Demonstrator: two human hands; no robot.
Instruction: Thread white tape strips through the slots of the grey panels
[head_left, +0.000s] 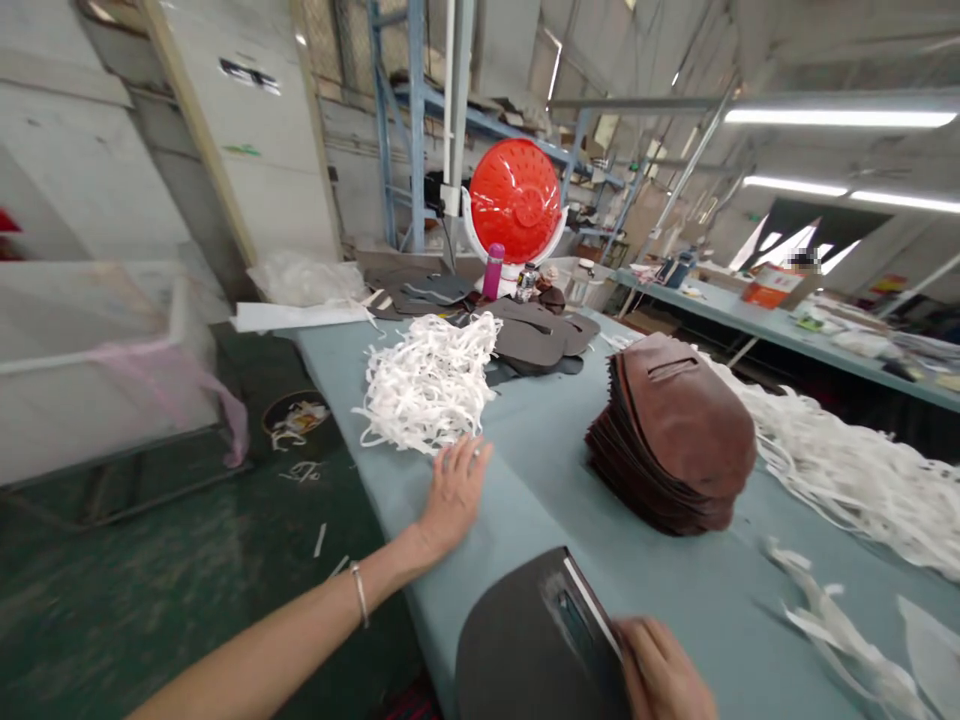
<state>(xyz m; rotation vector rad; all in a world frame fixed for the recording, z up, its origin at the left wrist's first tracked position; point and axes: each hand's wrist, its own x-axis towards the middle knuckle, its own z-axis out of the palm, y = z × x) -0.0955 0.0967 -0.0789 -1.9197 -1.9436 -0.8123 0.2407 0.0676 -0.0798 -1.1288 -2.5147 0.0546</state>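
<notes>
My left hand [456, 492] reaches to the near edge of a heap of thin white strips [431, 385], its fingers stretched out. Whether the fingertips touch a strip is hard to make out. At the table's near edge, my right hand [664, 668] has its fingers curled on the right side of a dark grey, rounded leather-like panel [510, 640]. That panel has a slot in it, and a white strip lies along its straight edge. To the right stands a thick stack of brown, slotted leather-like panels [675, 430].
Dark grey slotted pieces [525, 335] lie behind the white heap, near a purple bottle [493, 270] and a red round fan-shaped device [516, 200]. More white strips [847, 470] run along the right. A white bin [97, 400] stands left of the table.
</notes>
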